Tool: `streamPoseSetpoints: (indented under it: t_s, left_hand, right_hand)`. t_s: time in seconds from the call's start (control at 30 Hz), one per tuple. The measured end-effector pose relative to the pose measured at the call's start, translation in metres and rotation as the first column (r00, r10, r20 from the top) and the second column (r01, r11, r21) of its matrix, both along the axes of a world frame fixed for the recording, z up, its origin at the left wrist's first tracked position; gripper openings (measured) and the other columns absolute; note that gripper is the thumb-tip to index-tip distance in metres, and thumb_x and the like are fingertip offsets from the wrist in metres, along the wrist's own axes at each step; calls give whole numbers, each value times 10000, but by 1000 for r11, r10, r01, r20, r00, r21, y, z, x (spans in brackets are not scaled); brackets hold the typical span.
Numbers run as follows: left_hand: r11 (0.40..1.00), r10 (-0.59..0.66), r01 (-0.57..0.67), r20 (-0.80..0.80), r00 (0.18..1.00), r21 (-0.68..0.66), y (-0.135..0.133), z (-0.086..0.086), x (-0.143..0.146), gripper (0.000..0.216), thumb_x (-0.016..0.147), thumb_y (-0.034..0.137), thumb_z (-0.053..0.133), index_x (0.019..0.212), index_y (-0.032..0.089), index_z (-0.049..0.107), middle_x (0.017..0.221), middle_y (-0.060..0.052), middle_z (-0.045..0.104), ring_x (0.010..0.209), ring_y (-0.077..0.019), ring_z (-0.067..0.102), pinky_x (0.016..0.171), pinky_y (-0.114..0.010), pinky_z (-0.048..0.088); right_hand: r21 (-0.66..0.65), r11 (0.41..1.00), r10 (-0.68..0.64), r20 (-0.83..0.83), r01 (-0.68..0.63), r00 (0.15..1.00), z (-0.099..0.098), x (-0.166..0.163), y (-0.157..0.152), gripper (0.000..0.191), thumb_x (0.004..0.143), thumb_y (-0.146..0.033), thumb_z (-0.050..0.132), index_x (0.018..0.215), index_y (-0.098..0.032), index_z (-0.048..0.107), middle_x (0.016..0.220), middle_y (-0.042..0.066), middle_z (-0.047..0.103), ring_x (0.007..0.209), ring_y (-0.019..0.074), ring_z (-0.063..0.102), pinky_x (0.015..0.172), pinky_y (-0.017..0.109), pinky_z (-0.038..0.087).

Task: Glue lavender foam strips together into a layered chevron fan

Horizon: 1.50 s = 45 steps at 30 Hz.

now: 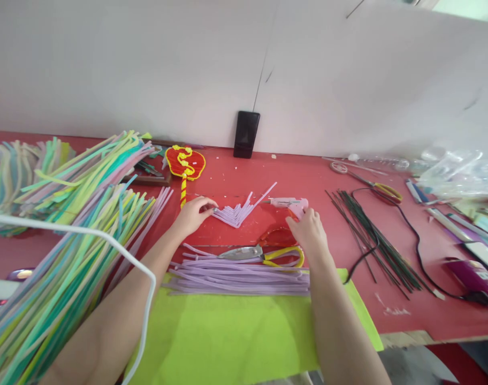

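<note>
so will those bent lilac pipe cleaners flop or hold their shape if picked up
Probably hold shape: the bent lilac pipe cleaners keep sharp folds. Likely light, so the left hand at their end could slide them across the red table. Fuzzy-looking, hardly slippery.

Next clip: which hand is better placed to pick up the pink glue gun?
Right, probably. The right hand has its fingers against the pink glue gun. The left hand is farther off, with its fingertips on the folded lilac pipe cleaners.

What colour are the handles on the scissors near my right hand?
Yellow scissors handles, seen in the head view.
</note>
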<state>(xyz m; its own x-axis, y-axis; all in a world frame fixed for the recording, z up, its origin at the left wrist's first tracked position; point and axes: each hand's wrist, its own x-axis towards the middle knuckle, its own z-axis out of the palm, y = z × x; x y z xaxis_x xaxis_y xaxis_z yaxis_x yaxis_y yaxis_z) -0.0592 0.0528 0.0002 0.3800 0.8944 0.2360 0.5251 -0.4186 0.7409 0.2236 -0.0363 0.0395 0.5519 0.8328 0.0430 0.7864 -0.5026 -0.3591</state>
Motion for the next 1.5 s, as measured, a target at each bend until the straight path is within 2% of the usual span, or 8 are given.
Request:
streamPoseSetpoints:
  t_s: [0.2,0.37,0.43,0.53,0.67,0.77,1.0,1.5]
  left_hand:
    - [996,-43,46,-53,998,77,-3,2,1,226,758,338,635,953,225,654,960,-32,578,884,-174,568,830,-319,446]
    - [993,-50,61,-115,992,96,-5,2,2,254,720,336,675,946,223,655,996,-37,572,966,-199,555,898,-355,421]
    - [995,-50,60,-109,993,85,-6,3,2,233,731,336,661,935,226,656,998,-35,575,964,-197,558,900,-357,424]
    - [994,-56,65,-109,993,83,-6,2,2,214,746,335,640,929,224,654,1002,-37,579,967,-199,558,902,-363,422]
    - [993,-67,76,-106,992,88,-4,1,2,208,754,332,632,928,220,652,989,-36,581,953,-192,558,886,-354,430]
    - [994,-70,79,-108,992,82,-3,0,1,199,760,341,624,923,229,654,987,-34,582,944,-191,560,877,-350,436]
    - [996,-51,57,-82,995,71,-4,0,2,201,776,340,613,924,219,674,933,-37,593,889,-182,570,839,-335,447]
    - [998,-48,49,-42,998,34,-3,3,2,199,820,253,525,889,219,709,920,-39,663,889,-176,609,848,-307,456]
  right_hand:
    - [-73,996,-53,98,60,994,-3,5,-2,520,790,-400,461,1157,-33,488,1142,237,520,1104,381,483,851,470,423]
    - [125,991,-70,129,54,989,5,-5,-6,469,803,-403,479,1127,-63,500,1140,235,506,1082,360,482,853,485,417]
    - [252,966,17,117,-47,993,7,-15,-7,345,820,-335,468,1071,-107,533,1111,199,527,1078,317,482,876,456,411]
    - [361,890,275,65,-280,959,6,-43,-7,229,865,-217,382,948,-162,588,1025,130,575,1029,238,510,892,384,417]
    - [335,815,502,-3,-473,865,-3,-81,-8,245,868,-165,386,952,-178,616,924,91,609,915,207,556,853,350,446]
    - [360,775,589,-112,-519,800,-9,-92,-6,212,850,-144,443,951,-188,624,938,75,629,882,185,582,827,312,465]
    - [367,763,631,-239,-532,739,-17,-88,-4,163,807,-84,505,861,-176,628,866,46,639,815,149,610,791,261,475]
    - [301,742,644,-73,-599,762,-18,-92,-5,136,835,-134,518,871,-209,626,899,30,663,897,172,578,826,282,454]
